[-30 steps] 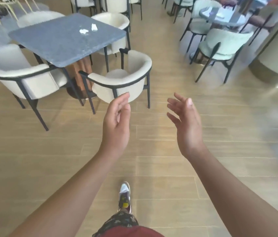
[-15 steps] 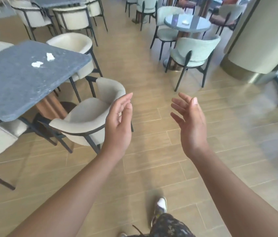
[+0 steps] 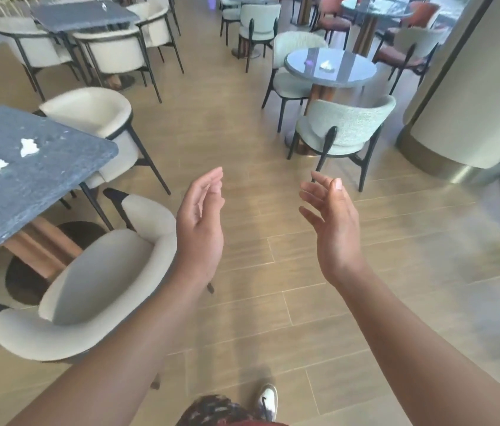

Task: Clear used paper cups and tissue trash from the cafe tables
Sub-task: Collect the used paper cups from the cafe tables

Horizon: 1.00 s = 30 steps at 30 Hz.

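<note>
tissues [image 3: 29, 147] on table [image 3: 46, 192]; left hand [image 3: 200, 229], right hand [image 3: 334, 232] relaxed

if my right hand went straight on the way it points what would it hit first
Probably the green chair; only floor lies between it and the right hand, though depth is unclear.
</note>
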Motion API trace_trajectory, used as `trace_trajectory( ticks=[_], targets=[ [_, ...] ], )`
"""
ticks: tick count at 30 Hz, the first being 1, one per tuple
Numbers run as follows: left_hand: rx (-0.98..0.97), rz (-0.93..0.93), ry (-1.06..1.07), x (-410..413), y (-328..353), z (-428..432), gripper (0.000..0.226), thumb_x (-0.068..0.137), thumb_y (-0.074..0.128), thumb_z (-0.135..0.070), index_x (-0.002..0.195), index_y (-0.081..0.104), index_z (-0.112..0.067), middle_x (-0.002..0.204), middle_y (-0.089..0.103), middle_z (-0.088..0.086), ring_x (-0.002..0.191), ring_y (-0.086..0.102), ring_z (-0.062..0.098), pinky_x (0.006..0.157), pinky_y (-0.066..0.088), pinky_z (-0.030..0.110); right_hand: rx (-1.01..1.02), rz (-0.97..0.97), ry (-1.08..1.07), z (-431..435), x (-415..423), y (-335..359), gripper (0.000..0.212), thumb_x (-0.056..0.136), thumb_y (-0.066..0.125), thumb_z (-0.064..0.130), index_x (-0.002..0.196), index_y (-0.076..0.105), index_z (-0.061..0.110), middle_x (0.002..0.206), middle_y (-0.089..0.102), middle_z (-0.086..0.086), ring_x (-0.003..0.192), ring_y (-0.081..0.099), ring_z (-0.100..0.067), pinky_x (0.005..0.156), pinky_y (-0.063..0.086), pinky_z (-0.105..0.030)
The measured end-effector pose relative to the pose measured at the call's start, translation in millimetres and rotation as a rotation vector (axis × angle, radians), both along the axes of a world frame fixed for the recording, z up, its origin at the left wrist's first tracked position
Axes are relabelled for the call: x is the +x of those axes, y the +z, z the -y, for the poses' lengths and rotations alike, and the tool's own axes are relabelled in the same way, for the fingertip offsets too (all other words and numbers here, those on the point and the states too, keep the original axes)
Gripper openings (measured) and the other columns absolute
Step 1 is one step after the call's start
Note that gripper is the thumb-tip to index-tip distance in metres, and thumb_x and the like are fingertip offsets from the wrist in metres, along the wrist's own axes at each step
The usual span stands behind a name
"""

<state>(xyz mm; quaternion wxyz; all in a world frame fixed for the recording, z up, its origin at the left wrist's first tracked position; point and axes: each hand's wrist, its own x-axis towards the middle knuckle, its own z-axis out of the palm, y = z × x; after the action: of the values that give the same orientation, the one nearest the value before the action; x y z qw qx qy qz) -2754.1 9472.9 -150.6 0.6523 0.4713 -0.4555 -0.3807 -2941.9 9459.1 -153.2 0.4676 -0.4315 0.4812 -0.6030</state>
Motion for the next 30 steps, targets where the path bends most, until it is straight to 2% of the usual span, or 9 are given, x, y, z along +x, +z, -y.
trace_trajectory(
  ticks=[6, 11, 20, 30],
  targets=[
    [-0.026, 0.021, 0.025, -23, 6, 120, 0.031, 0.103, 0.046, -0.035, 0.127, 0.065, -0.030, 0.138, 0.065, -0.007, 0.132, 0.058, 0.007, 0.112, 0.049, 0.045, -0.033, -0.002, 0.012, 124, -29, 11, 0.045, 0.098, 0.041, 0.057, 0.123, 0.068, 0.031, 0.118, 0.073, 0.004, 0.119, 0.067, -0.014, 0.109, 0.052, -0.047],
    [-0.050, 0.011, 0.012, -29, -1, 235, 0.031, 0.103, 0.045, -0.033, 0.128, 0.064, -0.029, 0.138, 0.064, -0.008, 0.131, 0.059, 0.007, 0.112, 0.049, 0.043, -0.047, -0.015, 0.013, 237, -39, 7, 0.047, 0.098, 0.041, 0.056, 0.124, 0.068, 0.028, 0.122, 0.073, 0.000, 0.121, 0.067, -0.015, 0.110, 0.051, -0.049],
    [-0.050, -0.014, 0.024, -10, 7, 479, 0.026, 0.103, 0.044, -0.034, 0.120, 0.065, -0.035, 0.136, 0.065, -0.006, 0.129, 0.060, 0.007, 0.110, 0.051, 0.043, -0.045, -0.010, 0.005, 473, -20, 18, 0.048, 0.098, 0.040, 0.058, 0.124, 0.068, 0.029, 0.123, 0.073, -0.002, 0.121, 0.066, -0.016, 0.109, 0.052, -0.048],
    [-0.052, 0.009, 0.019, 3, 17, 696, 0.026, 0.104, 0.045, -0.035, 0.121, 0.065, -0.032, 0.134, 0.066, -0.009, 0.129, 0.060, 0.006, 0.107, 0.053, 0.038, -0.043, 0.009, 0.022, 698, -2, 25, 0.043, 0.099, 0.041, 0.056, 0.120, 0.069, 0.031, 0.118, 0.074, 0.001, 0.121, 0.066, -0.017, 0.107, 0.053, -0.046]
  ],
)
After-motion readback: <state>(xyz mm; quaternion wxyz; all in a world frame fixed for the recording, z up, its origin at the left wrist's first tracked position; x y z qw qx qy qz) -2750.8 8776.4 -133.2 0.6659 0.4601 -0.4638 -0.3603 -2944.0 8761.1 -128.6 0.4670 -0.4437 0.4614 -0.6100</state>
